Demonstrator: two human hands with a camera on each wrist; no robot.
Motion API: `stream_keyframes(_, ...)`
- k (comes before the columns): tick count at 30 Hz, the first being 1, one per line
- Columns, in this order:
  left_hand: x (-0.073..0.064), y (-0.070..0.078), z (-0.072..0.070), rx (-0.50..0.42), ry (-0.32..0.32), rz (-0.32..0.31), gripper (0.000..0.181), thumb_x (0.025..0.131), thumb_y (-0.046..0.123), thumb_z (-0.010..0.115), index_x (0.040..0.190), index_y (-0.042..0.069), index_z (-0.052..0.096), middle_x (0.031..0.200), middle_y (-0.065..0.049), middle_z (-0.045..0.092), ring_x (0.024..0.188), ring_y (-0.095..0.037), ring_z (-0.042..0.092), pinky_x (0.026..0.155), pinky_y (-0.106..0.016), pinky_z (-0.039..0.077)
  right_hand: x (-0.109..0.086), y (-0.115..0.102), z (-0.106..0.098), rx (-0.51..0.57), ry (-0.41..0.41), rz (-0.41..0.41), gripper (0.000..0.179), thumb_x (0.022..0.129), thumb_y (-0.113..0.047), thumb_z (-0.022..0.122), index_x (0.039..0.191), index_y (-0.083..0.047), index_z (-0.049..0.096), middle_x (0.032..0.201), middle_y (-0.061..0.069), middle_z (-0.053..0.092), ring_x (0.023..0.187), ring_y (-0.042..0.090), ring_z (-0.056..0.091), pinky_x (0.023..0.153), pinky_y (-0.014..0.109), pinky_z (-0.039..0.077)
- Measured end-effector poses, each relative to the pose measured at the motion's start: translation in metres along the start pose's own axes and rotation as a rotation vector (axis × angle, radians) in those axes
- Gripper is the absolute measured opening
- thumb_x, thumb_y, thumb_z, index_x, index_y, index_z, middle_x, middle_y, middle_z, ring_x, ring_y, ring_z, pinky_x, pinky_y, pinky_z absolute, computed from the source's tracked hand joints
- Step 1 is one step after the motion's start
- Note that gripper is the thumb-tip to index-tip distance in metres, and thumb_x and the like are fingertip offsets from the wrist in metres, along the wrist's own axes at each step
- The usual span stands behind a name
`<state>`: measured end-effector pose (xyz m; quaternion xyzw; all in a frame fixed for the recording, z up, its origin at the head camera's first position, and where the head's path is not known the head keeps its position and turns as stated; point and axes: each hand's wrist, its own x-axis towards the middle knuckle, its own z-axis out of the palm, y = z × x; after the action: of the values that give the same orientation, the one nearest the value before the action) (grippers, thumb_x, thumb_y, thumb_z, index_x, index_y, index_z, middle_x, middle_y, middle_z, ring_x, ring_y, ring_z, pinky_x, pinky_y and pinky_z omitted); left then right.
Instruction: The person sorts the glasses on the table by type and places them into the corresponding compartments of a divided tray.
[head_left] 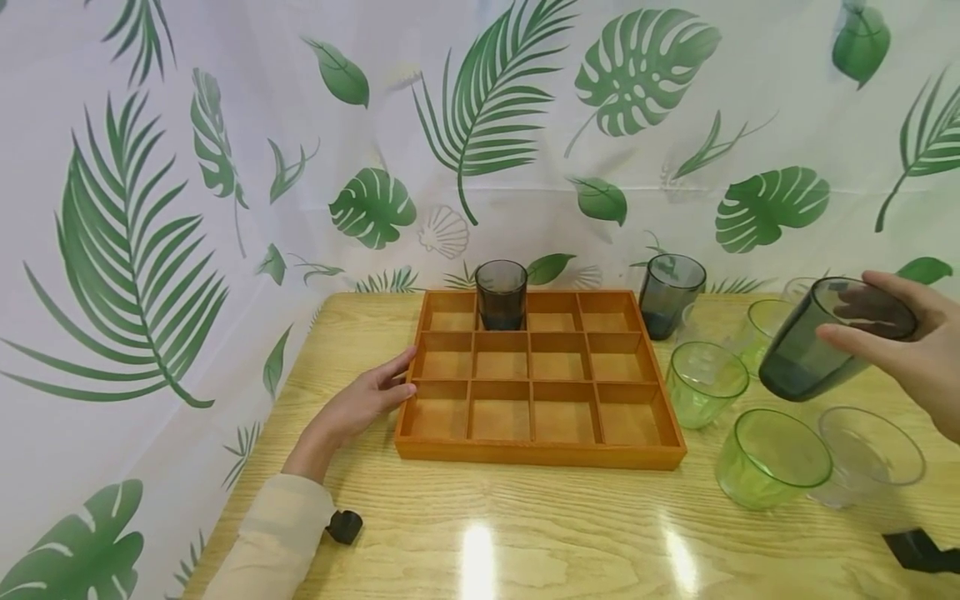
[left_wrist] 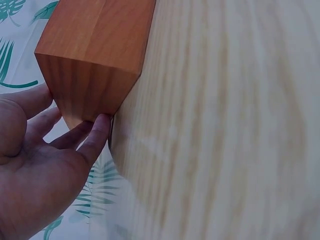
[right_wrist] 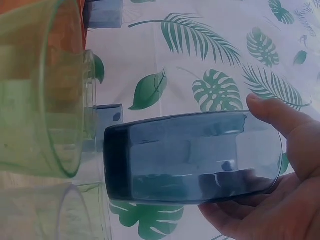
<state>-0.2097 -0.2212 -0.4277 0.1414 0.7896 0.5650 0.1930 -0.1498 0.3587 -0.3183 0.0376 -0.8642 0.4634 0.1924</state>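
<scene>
My right hand [head_left: 918, 342] grips a dark grey glass [head_left: 806, 354] near its rim, thumb on one side and fingers on the other. The glass is tilted, its base toward the lower left, above the other glasses. Sideways in the right wrist view, the same glass shows translucent blue-grey. With its fingertips, my left hand [head_left: 367, 396] touches the left side of a wooden divided tray [head_left: 540, 454]. Another dark grey glass [head_left: 501, 292] stands upright in the tray's back row, second compartment from the left. The tray's other compartments hold nothing visible.
Right of the tray stand green glasses [head_left: 757, 492] and clear glasses [head_left: 888, 454], some partly hidden behind others. A further dark grey glass [head_left: 670, 296] is by the tray's back right corner. A leaf-patterned cloth [head_left: 517, 183] hangs behind the wooden table [head_left: 570, 533].
</scene>
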Motion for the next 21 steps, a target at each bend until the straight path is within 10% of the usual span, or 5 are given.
stream_keyframes(21,-0.001,0.002,0.001,0.016,-0.003,0.002,0.070,0.110,0.019,0.053,0.167,0.015,0.014,0.173,-0.009,0.009,0.154,-0.038,0.021,0.120,-0.052,0.029,0.006,-0.049,0.025,-0.081,-0.102,0.032,0.082,0.096,-0.019,0.077,0.163,-0.004,0.030,0.117,-0.028,0.052,0.098,-0.015,0.054,0.077,0.000,0.042)
